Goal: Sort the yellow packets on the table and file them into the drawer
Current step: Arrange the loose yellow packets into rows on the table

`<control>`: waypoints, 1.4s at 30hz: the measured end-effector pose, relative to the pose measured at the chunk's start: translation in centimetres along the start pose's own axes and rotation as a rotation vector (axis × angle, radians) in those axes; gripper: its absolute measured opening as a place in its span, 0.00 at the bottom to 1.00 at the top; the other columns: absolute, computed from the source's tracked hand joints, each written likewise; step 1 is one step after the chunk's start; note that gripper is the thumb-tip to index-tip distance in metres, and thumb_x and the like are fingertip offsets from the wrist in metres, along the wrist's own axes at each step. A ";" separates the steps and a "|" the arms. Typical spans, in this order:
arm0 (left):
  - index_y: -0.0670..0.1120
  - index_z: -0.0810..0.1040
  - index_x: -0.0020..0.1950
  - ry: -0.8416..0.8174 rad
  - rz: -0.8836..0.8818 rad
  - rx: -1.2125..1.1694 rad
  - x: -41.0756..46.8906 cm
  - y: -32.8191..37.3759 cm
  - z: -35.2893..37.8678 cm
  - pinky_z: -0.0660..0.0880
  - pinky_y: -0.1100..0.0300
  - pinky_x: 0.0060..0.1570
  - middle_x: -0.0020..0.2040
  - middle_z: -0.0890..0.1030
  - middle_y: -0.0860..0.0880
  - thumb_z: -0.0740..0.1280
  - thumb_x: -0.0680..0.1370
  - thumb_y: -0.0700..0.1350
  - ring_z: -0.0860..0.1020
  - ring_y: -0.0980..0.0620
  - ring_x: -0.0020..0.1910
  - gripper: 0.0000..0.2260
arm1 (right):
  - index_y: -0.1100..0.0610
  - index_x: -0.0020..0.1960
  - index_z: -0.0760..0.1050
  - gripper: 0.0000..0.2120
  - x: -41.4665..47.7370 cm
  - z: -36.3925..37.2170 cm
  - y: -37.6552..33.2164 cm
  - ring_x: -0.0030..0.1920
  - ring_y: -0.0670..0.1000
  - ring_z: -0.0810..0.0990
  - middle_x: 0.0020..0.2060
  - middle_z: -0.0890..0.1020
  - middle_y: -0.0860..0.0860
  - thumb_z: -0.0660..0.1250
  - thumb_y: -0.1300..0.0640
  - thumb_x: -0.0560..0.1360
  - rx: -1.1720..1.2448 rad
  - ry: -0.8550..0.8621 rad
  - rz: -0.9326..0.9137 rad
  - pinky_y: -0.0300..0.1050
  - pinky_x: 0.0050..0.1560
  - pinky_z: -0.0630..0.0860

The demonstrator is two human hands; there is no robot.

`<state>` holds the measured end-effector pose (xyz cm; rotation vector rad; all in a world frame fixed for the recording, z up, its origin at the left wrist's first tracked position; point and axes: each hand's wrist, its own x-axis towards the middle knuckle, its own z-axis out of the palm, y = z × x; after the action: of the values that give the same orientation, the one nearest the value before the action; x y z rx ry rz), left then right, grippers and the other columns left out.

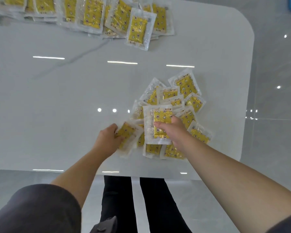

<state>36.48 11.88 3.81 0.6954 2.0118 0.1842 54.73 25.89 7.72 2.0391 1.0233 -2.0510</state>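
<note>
Curled fingers of the right hand grip one yellow packet and hold it over the near pile of packets, with the fingers lying across its front. At the left edge of this pile the left hand pinches a second packet, which is tilted and touches its neighbours. So both hands are closed on packets. The pile lies on the white glossy table. Well beyond the pile, at the far side, a long overlapping row of packets is spread. On the near side of the pile, below the table edge, dark trouser legs show.
</note>
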 end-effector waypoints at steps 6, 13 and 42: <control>0.40 0.72 0.45 0.137 0.020 -0.253 3.9 5.6 -8.0 0.73 0.51 0.38 0.40 0.77 0.44 0.70 0.75 0.45 0.75 0.47 0.38 0.11 | 0.52 0.76 0.60 0.49 1.2 -0.4 -3.8 0.68 0.55 0.72 0.70 0.71 0.48 0.81 0.48 0.62 0.191 0.025 -0.027 0.60 0.67 0.70; 0.42 0.75 0.51 0.182 0.115 -0.355 11.7 11.9 -14.6 0.78 0.52 0.45 0.45 0.81 0.46 0.69 0.77 0.45 0.80 0.48 0.44 0.08 | 0.52 0.64 0.71 0.30 6.0 1.3 -13.6 0.61 0.56 0.78 0.61 0.79 0.52 0.79 0.53 0.65 0.265 0.140 -0.106 0.61 0.63 0.74; 0.45 0.67 0.41 0.474 0.045 -0.344 28.8 10.4 -32.3 0.62 0.59 0.29 0.35 0.66 0.50 0.60 0.78 0.44 0.64 0.50 0.32 0.07 | 0.53 0.40 0.64 0.08 15.1 11.5 -31.0 0.34 0.50 0.70 0.35 0.71 0.46 0.63 0.61 0.73 -0.208 0.880 -0.490 0.45 0.36 0.69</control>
<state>2.84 41.00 3.26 0.5053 2.3273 0.7633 27.80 50.14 5.05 2.8111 1.9066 -1.0029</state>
